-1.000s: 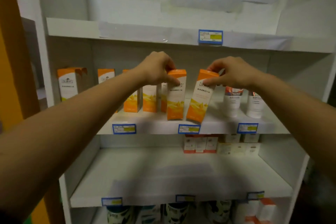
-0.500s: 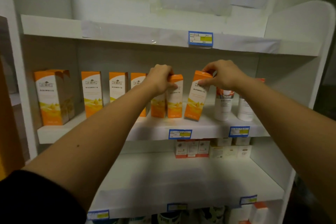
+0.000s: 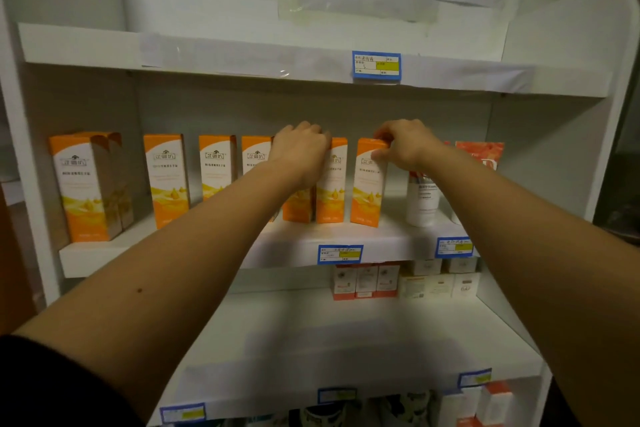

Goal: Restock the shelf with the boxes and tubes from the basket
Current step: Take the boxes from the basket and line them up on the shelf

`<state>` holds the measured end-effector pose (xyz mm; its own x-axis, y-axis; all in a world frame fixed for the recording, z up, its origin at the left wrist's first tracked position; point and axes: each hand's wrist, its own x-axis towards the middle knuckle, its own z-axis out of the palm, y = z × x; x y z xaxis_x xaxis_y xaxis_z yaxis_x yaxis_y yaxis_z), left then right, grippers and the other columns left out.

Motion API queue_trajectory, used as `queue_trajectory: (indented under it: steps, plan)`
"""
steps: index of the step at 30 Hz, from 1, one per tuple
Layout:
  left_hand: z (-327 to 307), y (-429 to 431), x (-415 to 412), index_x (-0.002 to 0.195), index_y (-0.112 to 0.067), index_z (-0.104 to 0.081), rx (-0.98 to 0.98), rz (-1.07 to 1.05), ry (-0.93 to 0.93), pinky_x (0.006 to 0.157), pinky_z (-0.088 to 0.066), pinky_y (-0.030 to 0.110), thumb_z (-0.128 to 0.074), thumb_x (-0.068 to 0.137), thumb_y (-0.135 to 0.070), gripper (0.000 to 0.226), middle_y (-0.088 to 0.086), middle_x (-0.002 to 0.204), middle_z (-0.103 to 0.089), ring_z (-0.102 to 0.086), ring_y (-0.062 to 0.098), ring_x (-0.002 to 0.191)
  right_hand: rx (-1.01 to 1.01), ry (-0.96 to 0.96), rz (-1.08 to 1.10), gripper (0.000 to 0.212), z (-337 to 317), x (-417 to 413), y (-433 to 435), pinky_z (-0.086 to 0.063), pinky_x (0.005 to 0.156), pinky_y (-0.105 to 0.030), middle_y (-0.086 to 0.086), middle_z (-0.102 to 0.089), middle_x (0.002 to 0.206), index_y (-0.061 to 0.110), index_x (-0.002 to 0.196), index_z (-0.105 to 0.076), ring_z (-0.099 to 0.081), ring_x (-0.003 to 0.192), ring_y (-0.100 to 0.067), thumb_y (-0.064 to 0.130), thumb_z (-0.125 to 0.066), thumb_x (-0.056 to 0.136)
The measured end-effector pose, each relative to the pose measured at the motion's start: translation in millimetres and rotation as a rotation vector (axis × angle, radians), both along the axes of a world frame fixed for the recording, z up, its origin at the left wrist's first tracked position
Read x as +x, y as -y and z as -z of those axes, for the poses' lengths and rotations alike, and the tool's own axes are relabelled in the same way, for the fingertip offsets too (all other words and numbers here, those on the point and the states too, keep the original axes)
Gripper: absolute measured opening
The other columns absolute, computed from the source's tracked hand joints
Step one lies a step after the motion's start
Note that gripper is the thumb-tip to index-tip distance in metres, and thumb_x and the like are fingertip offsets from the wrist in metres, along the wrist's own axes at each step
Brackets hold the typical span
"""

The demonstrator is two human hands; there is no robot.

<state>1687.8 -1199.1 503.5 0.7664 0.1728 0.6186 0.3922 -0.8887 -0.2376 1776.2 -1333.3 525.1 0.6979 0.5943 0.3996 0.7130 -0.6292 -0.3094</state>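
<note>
Several tall orange-and-white boxes stand in a row on the middle shelf [image 3: 391, 239]. My left hand [image 3: 300, 146] rests over the top of one orange box [image 3: 331, 184], fingers curled on it. Just to its right, my right hand [image 3: 405, 144] grips the top of another orange box [image 3: 367, 187], which stands nearly upright at the row's right end. White tubes [image 3: 420, 201] with red caps stand right of that box, partly hidden by my right arm. The basket is out of view.
More orange boxes [image 3: 166, 177] fill the shelf's left side, with a larger group [image 3: 86, 184] at the far left. Small white and red boxes [image 3: 367, 281] sit at the back of the lower shelf. Blue price tags [image 3: 339, 254] line the shelf edges.
The box in my right hand has gone from leaning to nearly upright beside the other. The view has pulled back and shifted, showing more boxes at the left.
</note>
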Motion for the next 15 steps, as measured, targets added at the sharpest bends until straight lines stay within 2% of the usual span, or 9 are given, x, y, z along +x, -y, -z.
queue_trajectory:
  steps: [4,6,11,15]
  plan:
    - [3.0,2.7,-3.9,0.138,-0.015,-0.035,-0.002,-0.014,-0.041,0.102,-0.037,0.039,-0.055,0.088,-0.021,0.054,0.010,0.136,-0.048,-0.043,0.027,0.127,-0.033,-0.001,0.014,0.041,4.6,3.9,-1.6,-0.047,0.099,-0.044,-0.012,-0.054,0.130,0.015,0.128,-0.044,-0.053,0.119,-0.030,0.022,-0.057,0.089]
    - [3.1,4.9,-7.5,0.139,-0.015,-0.032,-0.006,-0.022,-0.046,0.104,-0.036,0.040,-0.057,0.086,-0.020,0.058,0.010,0.140,-0.044,-0.041,0.027,0.129,-0.063,0.023,0.019,0.047,7.6,3.8,-1.9,-0.047,0.099,-0.044,-0.011,-0.051,0.133,0.016,0.132,-0.041,-0.052,0.120,-0.030,0.023,-0.058,0.089]
    - [6.7,5.9,-29.9,0.140,-0.014,-0.032,-0.005,0.004,0.019,0.102,-0.037,0.039,-0.052,0.089,-0.022,0.056,0.010,0.140,-0.043,-0.042,0.027,0.127,-0.013,0.227,0.059,0.068,21.6,-4.4,6.5,-0.039,0.104,-0.044,-0.009,-0.029,0.151,0.016,0.144,-0.025,-0.035,0.134,-0.031,0.024,-0.061,0.087]
    - [29.8,4.1,-51.5,0.143,-0.014,-0.026,-0.017,-0.001,0.020,0.101,-0.038,0.039,-0.045,0.092,-0.026,0.056,0.010,0.143,-0.042,-0.041,0.027,0.129,0.041,0.356,0.015,0.063,46.0,-22.7,16.4,-0.033,0.108,-0.042,-0.006,-0.032,0.150,0.016,0.142,-0.029,-0.032,0.135,-0.028,0.026,-0.058,0.087]
